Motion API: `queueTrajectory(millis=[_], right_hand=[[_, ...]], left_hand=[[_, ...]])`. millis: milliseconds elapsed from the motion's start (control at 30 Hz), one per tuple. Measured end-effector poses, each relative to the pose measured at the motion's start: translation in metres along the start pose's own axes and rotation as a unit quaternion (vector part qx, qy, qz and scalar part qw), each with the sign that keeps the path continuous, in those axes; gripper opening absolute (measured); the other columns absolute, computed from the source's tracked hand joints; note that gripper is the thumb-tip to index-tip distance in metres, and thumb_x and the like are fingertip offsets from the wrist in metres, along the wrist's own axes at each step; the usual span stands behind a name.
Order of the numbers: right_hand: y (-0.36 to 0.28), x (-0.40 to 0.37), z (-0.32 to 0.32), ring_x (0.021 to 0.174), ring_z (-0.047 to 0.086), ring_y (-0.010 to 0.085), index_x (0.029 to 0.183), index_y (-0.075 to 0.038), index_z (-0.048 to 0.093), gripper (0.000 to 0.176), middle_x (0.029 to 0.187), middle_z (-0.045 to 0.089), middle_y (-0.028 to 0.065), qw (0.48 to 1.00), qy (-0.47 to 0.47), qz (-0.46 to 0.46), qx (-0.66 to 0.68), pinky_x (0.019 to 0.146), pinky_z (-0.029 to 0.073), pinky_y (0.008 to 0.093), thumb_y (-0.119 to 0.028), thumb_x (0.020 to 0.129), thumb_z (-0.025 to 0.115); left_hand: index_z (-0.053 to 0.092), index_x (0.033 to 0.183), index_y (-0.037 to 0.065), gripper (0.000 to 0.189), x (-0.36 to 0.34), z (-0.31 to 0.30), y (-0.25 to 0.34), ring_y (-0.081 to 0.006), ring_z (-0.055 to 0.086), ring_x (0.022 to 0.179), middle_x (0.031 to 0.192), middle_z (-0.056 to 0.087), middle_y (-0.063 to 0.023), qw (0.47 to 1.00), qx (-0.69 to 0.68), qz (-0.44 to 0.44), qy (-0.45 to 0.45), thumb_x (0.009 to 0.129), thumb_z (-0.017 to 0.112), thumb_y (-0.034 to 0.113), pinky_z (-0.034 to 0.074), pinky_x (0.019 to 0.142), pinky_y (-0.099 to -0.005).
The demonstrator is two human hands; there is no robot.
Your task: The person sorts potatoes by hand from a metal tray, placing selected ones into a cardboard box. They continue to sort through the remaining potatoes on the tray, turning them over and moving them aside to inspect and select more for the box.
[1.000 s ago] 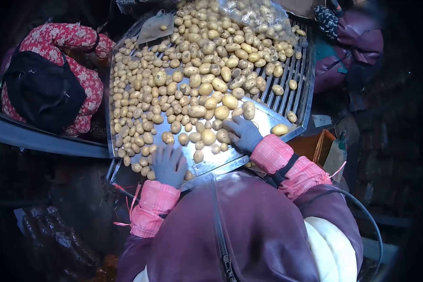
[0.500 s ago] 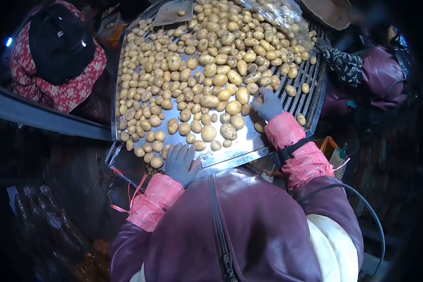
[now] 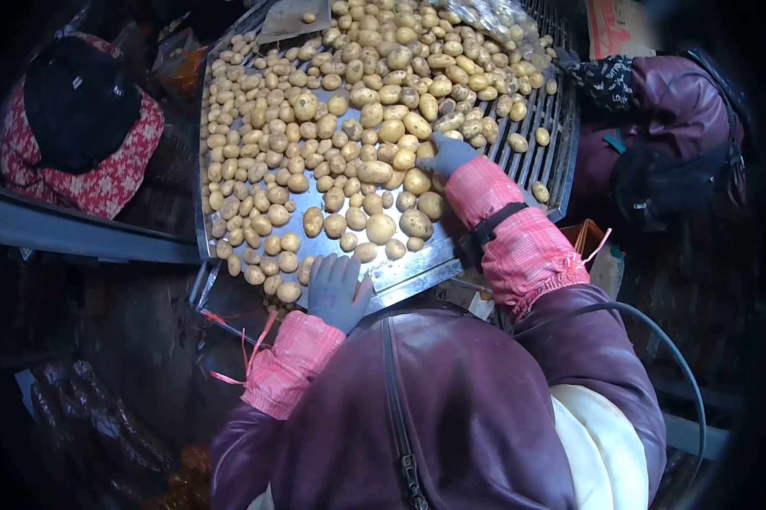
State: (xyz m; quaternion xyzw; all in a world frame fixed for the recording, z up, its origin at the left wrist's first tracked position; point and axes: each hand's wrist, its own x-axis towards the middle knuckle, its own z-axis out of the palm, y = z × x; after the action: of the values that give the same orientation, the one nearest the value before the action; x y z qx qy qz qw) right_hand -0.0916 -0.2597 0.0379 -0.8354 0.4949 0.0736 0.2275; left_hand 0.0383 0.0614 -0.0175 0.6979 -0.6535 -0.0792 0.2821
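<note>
Many loose potatoes (image 3: pixel 374 172) lie across a metal sorting table (image 3: pixel 413 270). My left hand (image 3: pixel 339 291), in a grey glove, rests at the near edge of the table, open, its fingers stretched toward the small potatoes there. Also gloved in grey, my right hand (image 3: pixel 451 158) reaches over the table's right half. Its thumb and forefinger are apart beside a potato (image 3: pixel 425 150); no firm grip shows, and the other fingers are partly hidden.
Slatted bars (image 3: pixel 532 127) run along the right side. A plastic bag (image 3: pixel 493 21) and a scoop-like tray (image 3: pixel 289 21) lie at the far end. One person (image 3: pixel 85 127) is on the left; another person (image 3: pixel 680 110) bends at the right. A cable (image 3: pixel 663 348) hangs by my right arm.
My right hand has moved left and farther up the table among the potatoes. My left hand stays at the near edge. The person at the right has bent lower, and the view has shifted slightly.
</note>
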Motion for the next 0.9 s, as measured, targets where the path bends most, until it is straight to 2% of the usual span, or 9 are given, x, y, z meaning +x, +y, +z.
queueTrajectory(millis=[200,300,333,367,400,467,567,667,900], right_hand=[[-0.004,-0.013,0.029,0.110,0.063,0.0364,0.129,-0.016,0.058,0.067,0.121,0.065,0.0182,0.993,0.046,-0.106,-0.034,0.092,0.050,0.0440,-0.035,0.068,0.077],[0.003,-0.025,0.016,0.105,0.066,0.0302,0.128,-0.017,0.060,0.065,0.118,0.065,0.0176,0.991,0.006,-0.106,0.081,0.086,0.053,0.0402,-0.034,0.068,0.078],[0.004,-0.032,0.007,0.100,0.067,0.0236,0.126,-0.015,0.061,0.061,0.111,0.066,0.0146,0.968,-0.108,0.002,0.228,0.080,0.053,0.0346,-0.033,0.070,0.079],[0.023,-0.030,0.022,0.095,0.067,0.0217,0.125,-0.013,0.060,0.057,0.109,0.067,0.0132,0.944,-0.036,-0.052,0.323,0.079,0.053,0.0329,-0.030,0.074,0.078],[0.041,-0.032,0.038,0.090,0.066,0.0198,0.125,-0.010,0.060,0.053,0.106,0.067,0.0119,0.905,0.038,-0.104,0.412,0.077,0.053,0.0311,-0.026,0.077,0.077],[0.034,-0.079,0.008,0.083,0.065,0.0209,0.125,-0.005,0.060,0.043,0.105,0.069,0.0135,0.739,-0.027,-0.049,0.671,0.076,0.054,0.0335,-0.023,0.087,0.069],[0.059,-0.115,0.004,0.077,0.064,0.0180,0.128,-0.003,0.058,0.043,0.107,0.068,0.0170,0.547,-0.071,0.006,0.834,0.067,0.054,0.0296,-0.033,0.098,0.054],[0.069,-0.131,-0.004,0.070,0.063,0.0146,0.121,-0.002,0.061,0.043,0.097,0.070,0.0153,0.576,0.017,0.050,0.816,0.056,0.051,0.0243,-0.038,0.099,0.052],[0.087,-0.132,-0.004,0.056,0.059,0.0122,0.116,-0.002,0.063,0.047,0.087,0.070,0.0130,0.558,-0.014,0.133,0.819,0.044,0.044,0.0212,-0.043,0.095,0.056]], left_hand=[[0.060,0.116,-0.003,0.043,0.002,0.001,-0.002,-0.0384,0.055,0.107,0.109,0.062,-0.0186,1.000,-0.018,-0.004,-0.013,0.085,0.070,0.025,0.038,0.102,-0.0519],[0.060,0.117,-0.002,0.042,-0.003,0.001,-0.003,-0.0379,0.055,0.107,0.109,0.061,-0.0179,1.000,-0.016,0.005,-0.005,0.085,0.069,0.024,0.038,0.102,-0.0519],[0.059,0.116,-0.002,0.042,-0.003,0.003,-0.006,-0.0376,0.055,0.105,0.108,0.060,-0.0173,1.000,-0.022,0.005,-0.003,0.085,0.069,0.024,0.038,0.102,-0.0524],[0.059,0.116,-0.001,0.041,-0.002,0.005,-0.006,-0.0373,0.055,0.104,0.107,0.060,-0.0168,1.000,-0.030,0.005,0.002,0.085,0.068,0.024,0.038,0.101,-0.0530],[0.059,0.117,0.000,0.042,-0.001,0.004,-0.006,-0.0374,0.055,0.104,0.107,0.060,-0.0169,0.999,-0.031,0.006,0.011,0.085,0.068,0.024,0.038,0.101,-0.0528],[0.059,0.119,0.001,0.043,-0.001,0.003,-0.004,-0.0377,0.055,0.105,0.108,0.060,-0.0170,0.999,-0.031,0.009,0.029,0.084,0.069,0.023,0.039,0.101,-0.0526],[0.053,0.134,0.002,0.054,0.007,-0.004,0.006,-0.0415,0.048,0.126,0.133,0.055,-0.0208,0.998,-0.032,-0.041,-0.020,0.088,0.067,0.025,0.034,0.109,-0.0524],[0.045,0.143,0.002,0.065,0.050,-0.017,0.022,-0.0439,0.041,0.133,0.145,0.045,-0.0245,0.991,0.010,0.025,-0.130,0.091,0.063,0.038,0.029,0.112,-0.0555],[0.041,0.144,0.004,0.074,0.105,0.051,0.014,-0.0418,0.037,0.135,0.149,0.037,-0.0216,0.967,0.212,0.090,-0.108,0.090,0.052,0.054,0.026,0.111,-0.0589]])
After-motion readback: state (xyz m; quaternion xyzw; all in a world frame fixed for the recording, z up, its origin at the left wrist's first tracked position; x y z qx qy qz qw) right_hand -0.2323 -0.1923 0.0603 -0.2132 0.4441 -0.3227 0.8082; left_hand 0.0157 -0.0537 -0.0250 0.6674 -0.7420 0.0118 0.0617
